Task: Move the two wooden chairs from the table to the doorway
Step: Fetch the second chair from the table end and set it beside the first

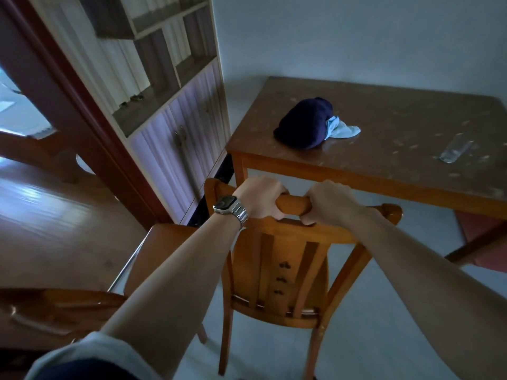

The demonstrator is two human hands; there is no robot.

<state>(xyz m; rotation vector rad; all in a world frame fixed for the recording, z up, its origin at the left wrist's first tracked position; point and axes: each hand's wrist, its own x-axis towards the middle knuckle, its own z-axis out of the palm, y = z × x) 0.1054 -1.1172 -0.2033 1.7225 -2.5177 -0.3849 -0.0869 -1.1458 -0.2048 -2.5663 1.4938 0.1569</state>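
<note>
Both hands hold the top rail of one wooden chair (279, 259). The left hand (256, 197) has its grip wrapped tight around the rail, and a metal wristwatch (229, 208) sits on that wrist. The right hand (330, 201) is just beside it, its grip also curled tight around the same rail — the fingertips (307, 220) show under the wood.

The chair stands upright on the pale floor, its backrest toward the person and its seat side toward the bench (384, 138). The top rail runs left to right, the back slats run downward. The chair is near the bench corner, not touching it as far as I can see.

On the bench lies a dark blue bundle of cloth (304, 124) with a light blue cloth (341, 128) touching its right side, and a clear plastic piece (456, 152) well apart at the right.

A second wooden chair (63, 308) is at the lower left, close to the open doorway (90, 111). Beside the doorway stands a shelf cabinet (170, 86) — its open compartments are too dim to tell what they hold.
</note>
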